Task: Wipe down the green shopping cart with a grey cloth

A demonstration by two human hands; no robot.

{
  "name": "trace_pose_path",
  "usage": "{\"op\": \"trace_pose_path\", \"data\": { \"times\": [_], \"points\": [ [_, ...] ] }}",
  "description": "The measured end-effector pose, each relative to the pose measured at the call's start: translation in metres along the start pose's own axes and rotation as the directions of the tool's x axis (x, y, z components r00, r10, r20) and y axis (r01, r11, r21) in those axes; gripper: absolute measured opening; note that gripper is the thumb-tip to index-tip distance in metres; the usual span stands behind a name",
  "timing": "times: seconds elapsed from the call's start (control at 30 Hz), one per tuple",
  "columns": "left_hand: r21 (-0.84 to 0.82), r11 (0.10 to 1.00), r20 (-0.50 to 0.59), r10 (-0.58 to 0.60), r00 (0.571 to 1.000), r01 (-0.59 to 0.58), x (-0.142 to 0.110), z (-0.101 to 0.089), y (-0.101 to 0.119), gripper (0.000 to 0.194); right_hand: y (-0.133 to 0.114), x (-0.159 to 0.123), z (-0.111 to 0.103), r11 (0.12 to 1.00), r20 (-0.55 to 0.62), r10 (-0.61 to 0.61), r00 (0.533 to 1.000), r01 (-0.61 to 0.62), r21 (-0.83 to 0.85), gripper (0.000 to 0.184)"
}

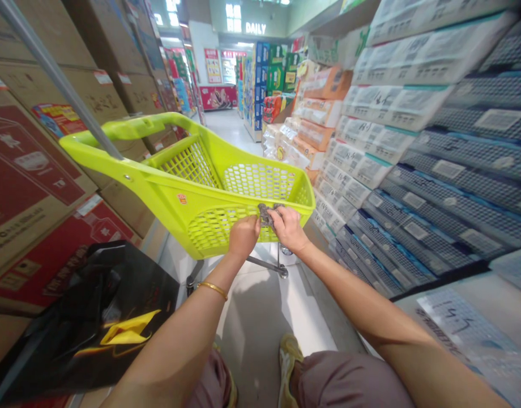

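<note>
- Left hand (244,235): fingers curled narrow, gripping the left edge of a grey cloth (266,216); gold bracelet (213,290) around the wrist.
- Right hand (290,228): fingers bent over the right part of the same cloth, closed on it, just beside the left hand.
- Grey cloth: one, crumpled, mottled; between the two hands, against the near side of the cart's basket, just below the rim near its front end; fine detail too small to tell.
- Shopping cart (158,182): yellow-green plastic, lattice walls, standing side-on; small orange-red sticker (182,199) on the near side; caster (283,272) below the front end.
- Metal pole (69,76): grey, slanting down from upper left to the handle end of the cart; whether joined to it, cannot tell.
- Shoe (289,362): yellowish, on the pale floor (260,317), below the cart.
- Black bag (141,283): glossy, yellow patch, lower left, beside stacked cartons (26,147).
- Right side: stacked white packs (383,96), handwritten prices; blue-checked packs (468,164); orange packs (324,85) farther back.
- Far wall: sign (255,28) lettered "DAILY".
</note>
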State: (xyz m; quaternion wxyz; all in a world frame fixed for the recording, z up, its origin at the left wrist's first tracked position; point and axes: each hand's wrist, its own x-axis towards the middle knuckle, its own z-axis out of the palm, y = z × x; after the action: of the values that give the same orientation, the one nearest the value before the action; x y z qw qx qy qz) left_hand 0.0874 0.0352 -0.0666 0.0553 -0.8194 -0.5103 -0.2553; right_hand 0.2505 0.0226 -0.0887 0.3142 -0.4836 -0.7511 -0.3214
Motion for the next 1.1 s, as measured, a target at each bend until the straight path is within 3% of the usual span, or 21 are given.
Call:
{"op": "trace_pose_path", "data": {
  "times": [0.17, 0.3, 0.4, 0.53, 0.6, 0.7, 0.8, 0.93, 1.1],
  "points": [
    [-0.008, 1.0, -0.026, 0.006, 1.0, -0.006, 0.0, 0.001, 0.0, 0.032, -0.01, -0.043, 0.013, 0.988, 0.177, -0.152, 0.972, 0.148, 0.033, 0.031],
    [-0.001, 1.0, -0.039, 0.002, 0.999, -0.002, 0.0, 0.002, 0.001, 0.033, -0.008, -0.055, 0.014, 0.966, 0.246, -0.257, 0.935, 0.251, 0.057, 0.03],
    [0.012, 1.0, -0.05, 0.014, 0.999, -0.014, 0.0, 0.003, 0.0, 0.033, -0.003, -0.041, 0.008, 0.972, 0.191, -0.232, 0.954, 0.233, 0.014, 0.031],
    [0.01, 1.0, -0.044, 0.006, 0.999, -0.006, 0.001, 0.003, 0.0, 0.032, 0.004, -0.003, -0.007, 0.993, 0.034, -0.097, 0.995, 0.099, -0.058, 0.032],
    [-0.001, 1.0, -0.037, 0.002, 0.999, -0.002, 0.001, 0.003, 0.001, 0.031, 0.006, 0.014, -0.014, 0.997, -0.082, -0.015, 0.997, 0.008, -0.082, 0.03],
    [-0.004, 1.0, -0.032, 0.006, 0.999, -0.006, 0.0, 0.002, 0.0, 0.031, 0.005, 0.027, -0.018, 0.995, -0.145, 0.074, 0.987, -0.083, -0.056, 0.03],
    [0.004, 1.0, -0.031, 0.014, 0.999, -0.013, -0.001, 0.001, -0.001, 0.029, 0.001, 0.019, -0.013, 0.999, -0.086, 0.046, 0.995, -0.048, -0.02, 0.03],
    [0.013, 1.0, -0.032, 0.027, 0.999, -0.027, -0.001, 0.001, -0.002, 0.027, -0.006, -0.013, 0.002, 0.999, 0.067, -0.038, 0.997, 0.039, -0.009, 0.031],
    [0.011, 0.999, -0.058, 0.037, 0.998, -0.036, -0.002, 0.001, -0.001, 0.034, -0.012, -0.051, 0.015, 0.98, 0.306, -0.201, 0.931, 0.188, 0.07, 0.031]
  ]
}}
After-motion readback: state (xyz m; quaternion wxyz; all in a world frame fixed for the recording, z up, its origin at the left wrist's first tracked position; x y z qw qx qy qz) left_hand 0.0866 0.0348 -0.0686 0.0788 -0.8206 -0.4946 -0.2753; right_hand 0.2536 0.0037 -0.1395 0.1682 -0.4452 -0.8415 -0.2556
